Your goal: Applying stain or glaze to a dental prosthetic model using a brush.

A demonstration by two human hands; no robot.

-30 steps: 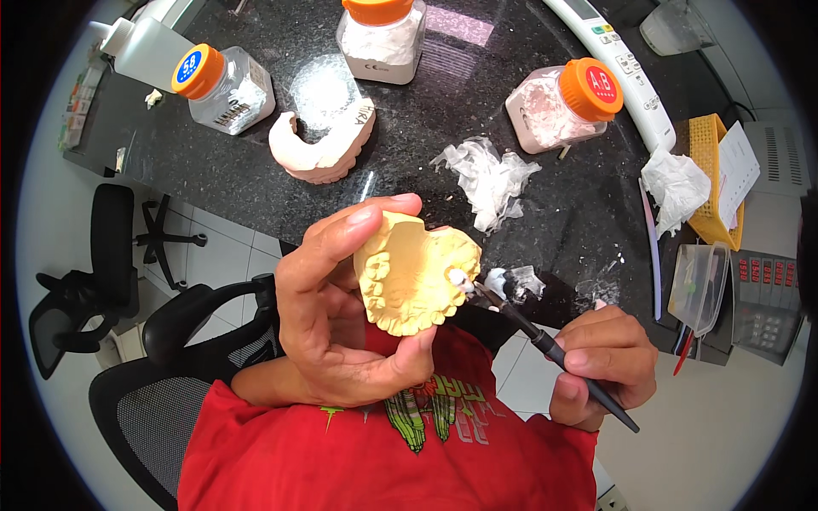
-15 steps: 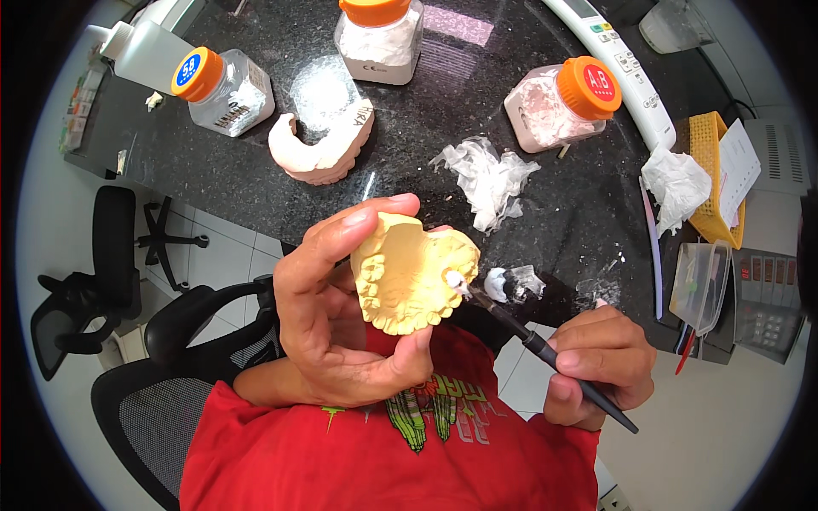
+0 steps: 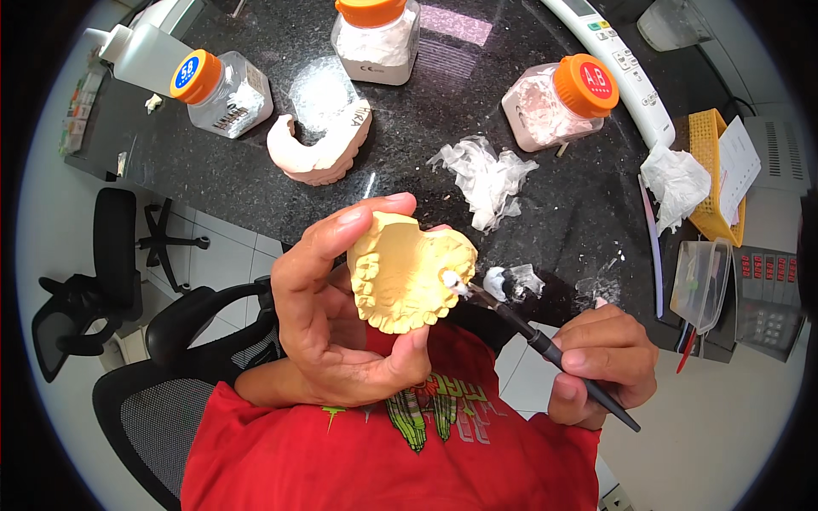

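Observation:
My left hand (image 3: 328,315) grips a yellow plaster dental model (image 3: 405,277) by its edges, its tooth arch tilted up in front of my chest. A small white build-up (image 3: 454,283) covers one tooth on the model's right side. Between the fingertips of my right hand (image 3: 605,362) is a dark-handled brush (image 3: 528,334), its tip touching or almost touching the white tooth. Just beyond the tip, a dab of white paste (image 3: 494,283) sits at the counter's near edge. The underside of the model is hidden by my left fingers.
On the black speckled counter (image 3: 400,128) stand three orange-lidded powder jars (image 3: 375,47), a pinkish horseshoe-shaped plaster model (image 3: 319,153) and a crumpled tissue (image 3: 486,183). A white squeeze bottle (image 3: 145,55) is far left. At right are a yellow basket (image 3: 711,170) and a clear plastic container (image 3: 700,285).
Almost nothing differs. The view has shifted very slightly, and the brush stays at the white tooth with both hands in nearly the same place.

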